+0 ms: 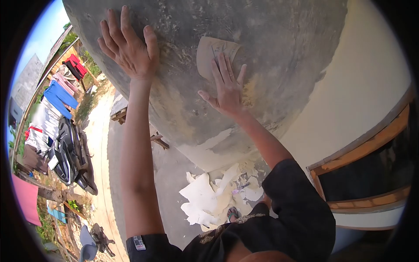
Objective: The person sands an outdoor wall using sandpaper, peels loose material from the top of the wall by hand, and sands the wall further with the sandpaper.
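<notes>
My left hand (pixel 133 50) lies against the grey wall (pixel 279 43) near its left edge, fingers spread and nothing in it. To the right, my right hand (pixel 228 87) presses a curved sheet of sandpaper (pixel 205 56) flat on the same wall. Its fingers are stretched over the sheet's lower right part, and printed letters show above the fingertips. Around both hands the wall surface is patchy, with grey bare areas and paler beige smears. A cream painted area (pixel 353 74) borders the grey on the right.
Peeled white paint flakes (pixel 203 196) litter the floor by my sandalled foot (pixel 232 213). A wooden window frame (pixel 362 161) is at the right. Outside on the left are a parked motorbike (pixel 65 153) and hanging laundry (pixel 61 96). Wooden pieces (pixel 160 140) stick out behind the wall's edge.
</notes>
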The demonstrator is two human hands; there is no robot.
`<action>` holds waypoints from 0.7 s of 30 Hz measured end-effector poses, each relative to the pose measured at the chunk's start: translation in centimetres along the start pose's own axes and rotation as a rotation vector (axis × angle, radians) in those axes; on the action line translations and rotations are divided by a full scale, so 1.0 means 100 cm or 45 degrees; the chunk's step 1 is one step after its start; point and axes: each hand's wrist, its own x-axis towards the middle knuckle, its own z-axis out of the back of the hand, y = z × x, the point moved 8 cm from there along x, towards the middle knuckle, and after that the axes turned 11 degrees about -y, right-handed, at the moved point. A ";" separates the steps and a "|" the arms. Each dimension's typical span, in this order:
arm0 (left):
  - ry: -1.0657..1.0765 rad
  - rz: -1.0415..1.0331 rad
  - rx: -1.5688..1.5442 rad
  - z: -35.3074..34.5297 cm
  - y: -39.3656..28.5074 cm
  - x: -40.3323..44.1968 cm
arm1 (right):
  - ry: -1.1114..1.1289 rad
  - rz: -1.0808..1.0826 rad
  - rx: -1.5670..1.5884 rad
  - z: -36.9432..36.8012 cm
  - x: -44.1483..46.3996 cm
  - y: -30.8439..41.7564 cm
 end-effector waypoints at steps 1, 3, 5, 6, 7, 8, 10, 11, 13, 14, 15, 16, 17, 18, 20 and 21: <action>0.005 0.006 0.011 0.001 0.000 -0.001 | 0.016 0.007 -0.008 -0.006 -0.012 -0.002; -0.014 0.008 0.006 -0.001 0.002 0.002 | -0.012 0.012 0.027 -0.003 0.002 0.001; -0.040 0.020 -0.032 -0.001 0.004 -0.002 | -0.049 0.010 0.031 0.008 0.022 0.002; -0.046 0.018 -0.037 -0.001 0.003 -0.004 | -0.081 0.019 0.029 0.010 0.047 0.004; -0.054 0.014 -0.037 -0.001 0.003 -0.002 | -0.113 0.029 0.031 0.011 0.059 0.004; -0.059 0.003 -0.035 -0.001 0.003 -0.001 | -0.082 0.018 0.036 0.008 0.052 0.003; -0.026 0.009 -0.024 -0.001 0.002 -0.003 | -0.045 -0.012 0.043 0.000 0.024 -0.001; -0.030 0.009 -0.016 -0.001 0.002 0.000 | 0.000 -0.008 -0.002 -0.006 0.002 -0.006; -0.017 -0.001 0.013 0.002 -0.001 0.001 | 0.091 0.021 -0.092 -0.012 -0.027 -0.013; 0.001 -0.009 0.020 0.000 -0.002 0.001 | 0.011 0.015 -0.070 -0.013 -0.017 -0.018; -0.016 -0.019 0.011 0.000 -0.002 0.001 | -0.050 0.004 -0.050 0.001 0.014 -0.018; -0.027 -0.018 0.003 0.001 -0.002 0.002 | -0.099 -0.007 -0.033 0.013 0.037 -0.020; -0.032 -0.018 -0.002 0.001 -0.003 0.000 | -0.124 -0.024 -0.039 0.018 0.050 -0.025; -0.025 -0.014 0.005 0.001 -0.003 -0.002 | -0.151 -0.042 -0.040 0.020 0.063 -0.029; -0.027 -0.028 0.014 0.001 -0.002 0.002 | -0.148 -0.086 -0.008 0.019 0.049 -0.027; -0.010 -0.025 0.018 -0.001 -0.001 0.003 | -0.121 -0.099 0.023 0.012 0.013 -0.025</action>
